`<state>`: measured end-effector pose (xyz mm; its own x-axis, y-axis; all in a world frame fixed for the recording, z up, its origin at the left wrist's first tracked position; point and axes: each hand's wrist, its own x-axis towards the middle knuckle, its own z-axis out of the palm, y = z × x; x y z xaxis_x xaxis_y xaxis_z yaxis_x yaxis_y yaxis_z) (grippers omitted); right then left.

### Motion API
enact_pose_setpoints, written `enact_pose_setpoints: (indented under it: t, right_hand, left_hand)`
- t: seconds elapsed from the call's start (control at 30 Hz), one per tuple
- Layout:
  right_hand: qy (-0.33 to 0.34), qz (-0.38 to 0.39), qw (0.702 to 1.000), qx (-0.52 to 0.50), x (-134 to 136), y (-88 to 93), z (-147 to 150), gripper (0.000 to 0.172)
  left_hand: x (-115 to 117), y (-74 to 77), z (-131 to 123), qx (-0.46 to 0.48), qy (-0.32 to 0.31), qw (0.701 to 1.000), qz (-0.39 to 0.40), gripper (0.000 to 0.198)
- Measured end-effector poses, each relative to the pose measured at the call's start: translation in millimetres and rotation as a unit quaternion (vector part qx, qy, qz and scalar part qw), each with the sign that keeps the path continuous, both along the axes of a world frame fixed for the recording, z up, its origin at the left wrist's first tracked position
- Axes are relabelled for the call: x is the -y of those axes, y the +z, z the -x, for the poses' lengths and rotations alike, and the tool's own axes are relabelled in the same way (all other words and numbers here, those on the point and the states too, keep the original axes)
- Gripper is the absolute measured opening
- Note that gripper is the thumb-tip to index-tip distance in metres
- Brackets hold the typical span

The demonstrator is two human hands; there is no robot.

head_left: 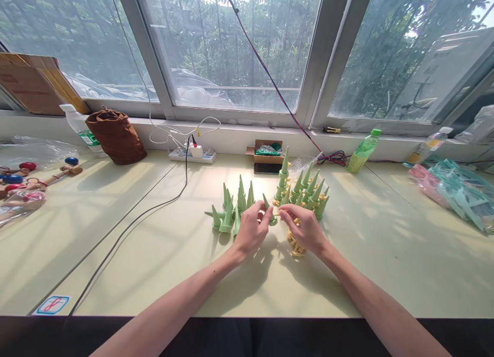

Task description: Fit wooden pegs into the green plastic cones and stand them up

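My left hand [251, 227] is closed around a green plastic cone [266, 201], whose tip points up and away. Close to its right side, my right hand [304, 227] pinches a small yellow piece [276, 212] between thumb and finger, almost at the cone. Whether the piece touches the cone is too small to tell. Several plain green cones [227, 218] stand or lie to the left of my left hand. Beyond my right hand stands a cluster of green cones with yellow pieces on them [309, 191]. Loose yellow pieces [297, 250] lie in a pile below my right hand, partly hidden by it.
A small cardboard box [268, 159] and a phone [267, 168] lie behind the cones. A black cable [154, 208] runs from a power strip [210, 156] across the table. Left are a brown pouch [116, 136] and wooden toys [34, 182]; right, a green bottle [363, 152] and plastic-wrapped items [455, 187].
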<state>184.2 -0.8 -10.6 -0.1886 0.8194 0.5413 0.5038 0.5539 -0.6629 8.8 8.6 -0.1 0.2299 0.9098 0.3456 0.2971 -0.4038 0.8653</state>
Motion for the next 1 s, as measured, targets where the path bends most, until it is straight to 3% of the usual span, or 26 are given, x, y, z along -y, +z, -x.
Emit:
enact_pose_setpoints:
  t: [0.47,0.77,0.87,1.0]
  right_hand:
    - [-0.026,0.012,0.999,0.029,-0.8,-0.7,1.1,0.029]
    - [-0.063,0.018,0.998,0.015,1.1,0.5,0.9,0.039]
    - [-0.081,0.024,0.996,-0.005,2.6,4.3,1.7,0.036]
    - [-0.095,0.018,0.995,-0.034,4.1,8.0,2.1,0.033]
  left_hand:
    - [2.1,-2.3,-0.9,-0.013,-0.015,1.0,-0.005,0.028]
    - [7.1,-0.7,-0.5,-0.032,-0.079,0.992,-0.092,0.007]
    - [7.1,-1.6,-1.3,-0.007,-0.089,0.993,-0.071,0.015]
    - [5.2,-1.5,-3.0,0.051,-0.046,0.998,-0.014,0.021]
